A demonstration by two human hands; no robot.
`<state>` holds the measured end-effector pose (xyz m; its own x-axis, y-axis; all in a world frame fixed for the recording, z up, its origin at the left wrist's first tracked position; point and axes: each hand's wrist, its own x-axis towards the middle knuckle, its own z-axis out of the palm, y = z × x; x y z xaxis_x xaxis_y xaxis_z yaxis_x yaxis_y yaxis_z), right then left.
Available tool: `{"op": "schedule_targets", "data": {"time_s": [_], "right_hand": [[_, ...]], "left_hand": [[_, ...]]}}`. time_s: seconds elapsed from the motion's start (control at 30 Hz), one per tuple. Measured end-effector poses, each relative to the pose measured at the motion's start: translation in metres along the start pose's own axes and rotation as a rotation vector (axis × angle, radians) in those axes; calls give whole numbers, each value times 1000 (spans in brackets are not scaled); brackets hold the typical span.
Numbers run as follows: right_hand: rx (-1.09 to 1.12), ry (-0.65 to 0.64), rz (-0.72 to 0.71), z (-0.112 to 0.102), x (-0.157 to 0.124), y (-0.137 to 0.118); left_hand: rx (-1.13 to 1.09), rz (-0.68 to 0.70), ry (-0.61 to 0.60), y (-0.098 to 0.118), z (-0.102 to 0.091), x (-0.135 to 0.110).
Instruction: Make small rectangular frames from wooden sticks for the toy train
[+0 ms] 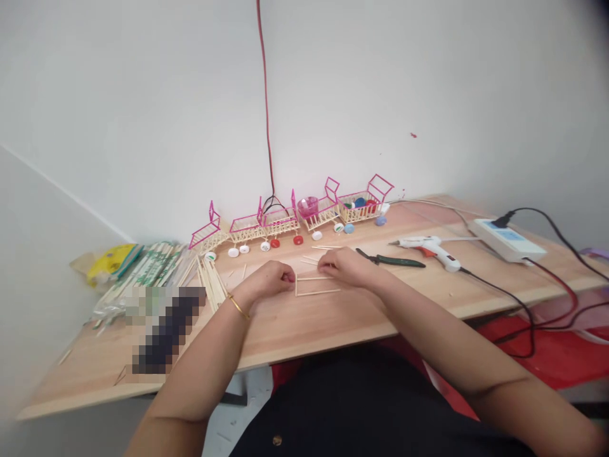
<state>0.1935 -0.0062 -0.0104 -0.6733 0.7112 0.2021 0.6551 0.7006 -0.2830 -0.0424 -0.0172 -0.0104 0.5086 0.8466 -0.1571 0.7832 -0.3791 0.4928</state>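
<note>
A small open frame of thin wooden sticks (316,285) lies flat on the wooden table (333,324) in front of me. My left hand (269,279), a gold bangle on its wrist, is curled with its fingertips pressed on the frame's left end. My right hand (345,265) is curled too, fingertips pinching the frame's upper stick. A few loose sticks (311,259) lie just behind the hands.
Along the wall stand pink-and-wood stick carts (290,219) with bottle-cap wheels. A pile of chopsticks in wrappers (157,266) lies at the left. Green pliers (394,259), a white glue gun (431,249) and a power strip (507,238) with cables lie to the right.
</note>
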Motion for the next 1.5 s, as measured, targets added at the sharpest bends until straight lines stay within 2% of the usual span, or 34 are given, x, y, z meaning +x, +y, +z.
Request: {"op": "schedule_targets", "data": {"time_s": [0.1, 0.17, 0.27, 0.43, 0.53, 0.7, 0.83, 1.1, 1.3, 1.5], "right_hand": [[22, 102, 40, -21, -8, 3], [19, 120, 71, -30, -17, 6], [-5, 31, 136, -30, -33, 10], [-50, -75, 186, -17, -48, 13], [-52, -105, 146, -20, -43, 16], [-63, -127, 43, -31, -22, 28], [-61, -89, -21, -24, -10, 35], [-36, -7, -68, -8, -10, 40], [15, -19, -65, -8, -16, 41], [128, -8, -105, -6, -21, 36]], "left_hand": [[-24, -7, -11, 1, -1, 0], [-33, -1, -12, 2, -1, 0], [-24, -15, -2, 4, -2, -1], [-44, -32, 10, 6, -2, -1], [-48, -37, 35, 7, -2, -2], [50, -51, 182, 10, -2, 0], [153, -80, 271, 7, -3, 2], [124, -45, 130, 2, 2, 7], [107, -71, 109, 3, 3, 11], [225, -42, 78, 7, 6, 15]]}}
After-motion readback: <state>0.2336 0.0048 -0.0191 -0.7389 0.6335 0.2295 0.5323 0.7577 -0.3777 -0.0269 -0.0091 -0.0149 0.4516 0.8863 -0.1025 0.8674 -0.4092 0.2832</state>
